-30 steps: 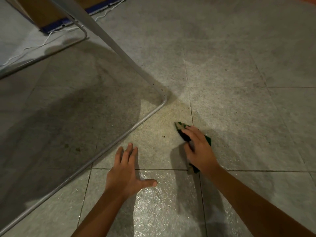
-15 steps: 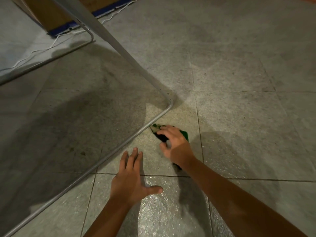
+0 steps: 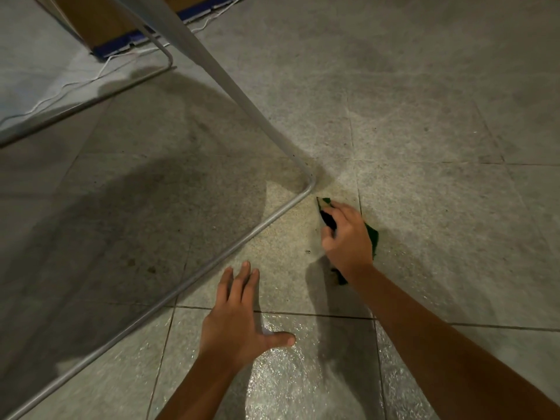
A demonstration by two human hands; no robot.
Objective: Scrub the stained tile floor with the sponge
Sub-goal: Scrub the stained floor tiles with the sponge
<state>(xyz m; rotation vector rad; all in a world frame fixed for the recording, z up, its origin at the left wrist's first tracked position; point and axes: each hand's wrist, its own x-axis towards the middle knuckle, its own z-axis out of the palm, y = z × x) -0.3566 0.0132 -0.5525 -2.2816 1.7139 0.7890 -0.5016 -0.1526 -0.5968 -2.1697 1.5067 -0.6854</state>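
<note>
Right grip (image 3: 348, 241) over mostly hidden sponge (image 3: 373, 237)

Qty 2: bare left hand (image 3: 233, 325) + right hand (image 3: 348, 237); grey bent metal floor tubes (image 3: 238, 244). Qty 1 ea.: dark green flat sponge (image 3: 373, 237); pale sloped flat bar (image 3: 210, 65); thin white cable (image 3: 65, 86); brown box w/ blue bottom edge (image 3: 100, 22).

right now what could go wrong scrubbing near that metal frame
The right hand holds the sponge close to the bent corner of the metal frame; a forward stroke could bang fingers or snag the sponge there. The left hand rests flat on glossy wet tile, so it might slip under weight.
</note>
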